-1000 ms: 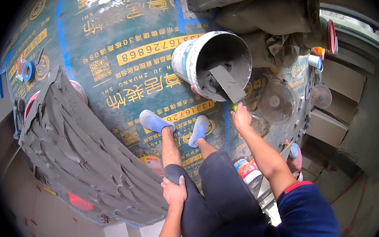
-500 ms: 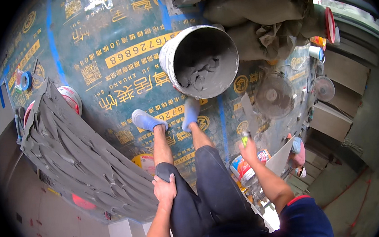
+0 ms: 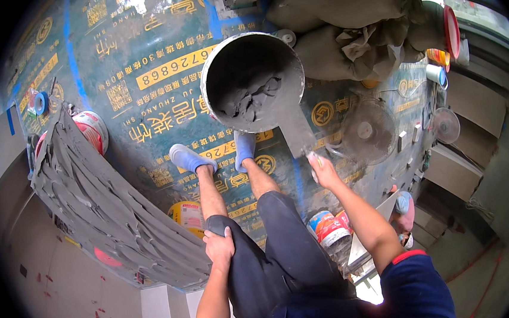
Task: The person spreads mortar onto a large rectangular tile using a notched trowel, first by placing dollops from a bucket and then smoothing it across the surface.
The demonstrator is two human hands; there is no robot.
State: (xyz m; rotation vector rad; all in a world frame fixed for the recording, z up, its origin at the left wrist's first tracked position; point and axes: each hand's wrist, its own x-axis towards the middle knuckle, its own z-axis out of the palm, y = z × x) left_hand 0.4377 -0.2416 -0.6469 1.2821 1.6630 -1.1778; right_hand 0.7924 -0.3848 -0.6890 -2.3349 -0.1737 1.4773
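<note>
My right hand (image 3: 322,171) is closed round the handle of a long, flat-bladed trowel (image 3: 296,129). Its grey-smeared blade reaches over the near right rim of a large white bucket (image 3: 223,63), and the far end dips inside. Grey mortar (image 3: 256,104) with a rough, broken surface lies in the bucket. My left hand (image 3: 219,245) rests on my left knee, fingers laid over the dark trouser leg and thumb apart, holding nothing. To the left, a large slab (image 3: 111,194) is coated with thick, ridged grey mortar.
Full sacks (image 3: 338,9) are piled behind the bucket. A standing fan (image 3: 366,129) is at the right. Painted tubs stand beside my right leg (image 3: 330,228) and under the slab (image 3: 186,215). Printed green sheeting (image 3: 137,108) covers the floor. A person (image 3: 405,207) is farther right.
My right hand has moved up and left, bringing the trowel blade from beside the bucket over its rim and inside. My left hand stays on the knee.
</note>
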